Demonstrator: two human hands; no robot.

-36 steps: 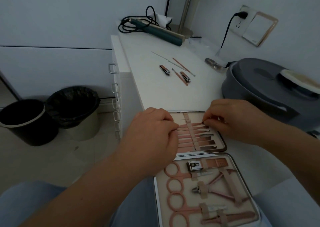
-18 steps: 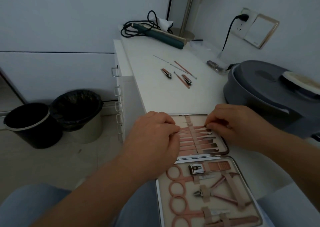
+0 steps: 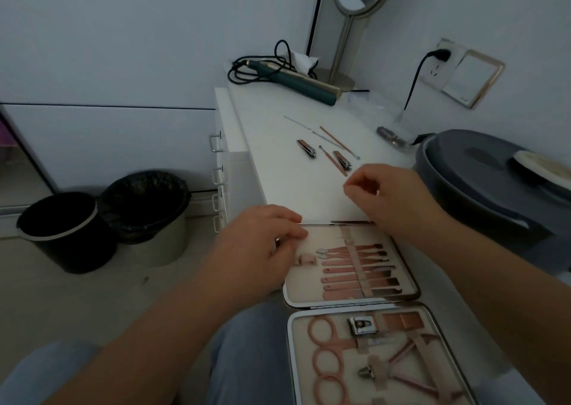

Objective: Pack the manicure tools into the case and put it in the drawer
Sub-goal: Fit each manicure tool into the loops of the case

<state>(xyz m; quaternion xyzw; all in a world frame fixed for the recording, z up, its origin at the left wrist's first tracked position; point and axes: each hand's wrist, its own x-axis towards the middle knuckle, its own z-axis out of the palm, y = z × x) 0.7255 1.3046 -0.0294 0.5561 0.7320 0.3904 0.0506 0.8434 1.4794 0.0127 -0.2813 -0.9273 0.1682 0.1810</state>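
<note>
Head view: case half-packed, loose tools waiting on the white top.

The open case (image 3: 352, 284) lies at the near edge of the table (image 3: 278, 188), most loops filled. The left hand (image 3: 262, 250) rests curled on its left rim; whether it pinches anything I cannot tell. The right hand (image 3: 389, 194) hovers beyond, fingertips pinched, seemingly empty. The clippers (image 3: 306, 149) and thin sticks (image 3: 335, 139) look light, stiff and slippery, best pinched mid-shaft. Drawers (image 3: 221, 170) line the table's left side; two bins (image 3: 102, 219) stand on the floor.
</note>
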